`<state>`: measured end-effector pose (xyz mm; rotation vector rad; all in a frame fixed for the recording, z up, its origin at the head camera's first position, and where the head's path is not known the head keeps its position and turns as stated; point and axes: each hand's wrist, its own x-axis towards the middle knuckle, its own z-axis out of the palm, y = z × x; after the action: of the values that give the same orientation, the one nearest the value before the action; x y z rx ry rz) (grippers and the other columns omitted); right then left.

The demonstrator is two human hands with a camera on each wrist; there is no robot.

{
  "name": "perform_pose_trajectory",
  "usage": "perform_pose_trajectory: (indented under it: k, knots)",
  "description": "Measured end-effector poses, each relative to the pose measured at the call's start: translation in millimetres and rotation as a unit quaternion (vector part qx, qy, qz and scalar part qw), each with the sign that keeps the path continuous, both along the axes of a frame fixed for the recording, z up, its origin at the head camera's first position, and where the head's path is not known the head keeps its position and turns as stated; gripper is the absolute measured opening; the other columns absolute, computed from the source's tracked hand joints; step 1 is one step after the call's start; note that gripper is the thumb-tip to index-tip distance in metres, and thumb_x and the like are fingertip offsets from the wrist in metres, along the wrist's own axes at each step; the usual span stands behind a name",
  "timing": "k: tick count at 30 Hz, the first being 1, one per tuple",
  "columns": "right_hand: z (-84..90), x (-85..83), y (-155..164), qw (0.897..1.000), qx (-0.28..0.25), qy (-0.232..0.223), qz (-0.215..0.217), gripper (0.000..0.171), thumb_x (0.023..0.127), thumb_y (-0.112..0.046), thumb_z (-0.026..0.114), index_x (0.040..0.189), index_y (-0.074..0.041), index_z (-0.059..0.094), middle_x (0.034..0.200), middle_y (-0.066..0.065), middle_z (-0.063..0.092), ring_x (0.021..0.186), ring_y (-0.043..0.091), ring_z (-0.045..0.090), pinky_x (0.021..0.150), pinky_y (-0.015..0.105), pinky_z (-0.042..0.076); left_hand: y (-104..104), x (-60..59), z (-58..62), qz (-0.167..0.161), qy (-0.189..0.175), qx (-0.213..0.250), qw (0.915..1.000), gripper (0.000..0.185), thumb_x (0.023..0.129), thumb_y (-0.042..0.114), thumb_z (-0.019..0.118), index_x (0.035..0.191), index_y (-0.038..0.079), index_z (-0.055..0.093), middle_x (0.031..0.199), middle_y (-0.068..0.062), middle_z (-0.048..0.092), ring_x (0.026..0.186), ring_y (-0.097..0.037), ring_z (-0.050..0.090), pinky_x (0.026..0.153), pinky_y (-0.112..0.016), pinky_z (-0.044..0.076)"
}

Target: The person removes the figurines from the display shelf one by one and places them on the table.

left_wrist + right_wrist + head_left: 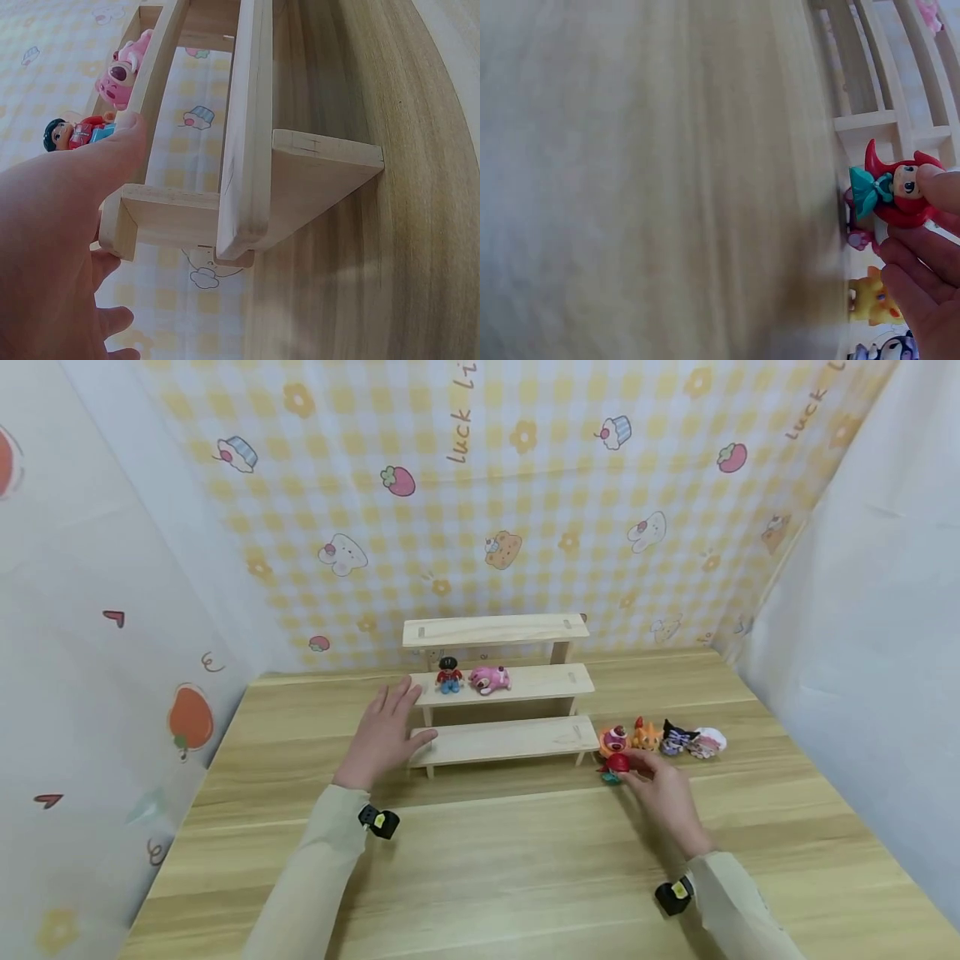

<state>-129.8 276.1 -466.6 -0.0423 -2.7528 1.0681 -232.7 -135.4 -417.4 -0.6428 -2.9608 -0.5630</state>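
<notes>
Pinching a red-haired doll (617, 764) by the head, the right hand (666, 795) has its thumb and fingertips bent onto it; the teal dress shows below the fingertips, and whether it touches the surface (495, 877) I cannot tell. Just beyond these fingers: an orange-and-purple toy (612, 741). Beyond and rightward of them, in a row on the surface: an orange toy (648, 737), a dark-eared toy (676, 740), a white-topped toy (708, 742). Wooden shelf (495, 628), three steps; the right end of the bottom step (502, 741) is near the right fingers, to their left. Left hand (382, 732): empty, fingers spread and nearly straight at the shelf's left end, index fingertip by the middle step (543, 682); firmness of contact unclear. Right of the left fingertips, on that step: a boy figure (449, 677), upright, red jacket, then a pink toy (491, 679), lying low just beside it. Farther off, beyond all fingers: yellow checked cloth (465, 510).
</notes>
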Motion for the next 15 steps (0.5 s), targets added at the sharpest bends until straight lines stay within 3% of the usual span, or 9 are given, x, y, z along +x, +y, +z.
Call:
perform_pose_trajectory:
  k: [8,15]
  knots:
    - [-4.6,-3.2,2.4,1.000,0.007,0.002,0.006,0.040,0.083,-0.004,0.070,0.121,0.002,0.059,0.113,0.023,0.066,0.101,0.036,0.065,0.085,0.043,0.054,0.2,-2.7,-0.6,0.000,-0.002,-0.003,1.0000,0.080,0.092,0.047,0.058,0.151,0.006,0.025,0.159,-0.016,0.015,0.144,-0.046,0.010,0.117,-0.054,0.013]
    - [1.4,-0.6,5.2,0.999,0.004,-0.039,0.025,0.048,0.084,-0.007,0.069,0.128,0.003,0.052,0.119,0.026,0.062,0.108,0.039,0.062,0.090,0.047,0.052,-1.1,-3.3,-2.0,-0.004,0.004,-0.009,0.9999,0.080,0.091,0.046,0.059,0.151,0.005,0.026,0.159,-0.017,0.017,0.144,-0.046,0.011,0.116,-0.056,0.014]
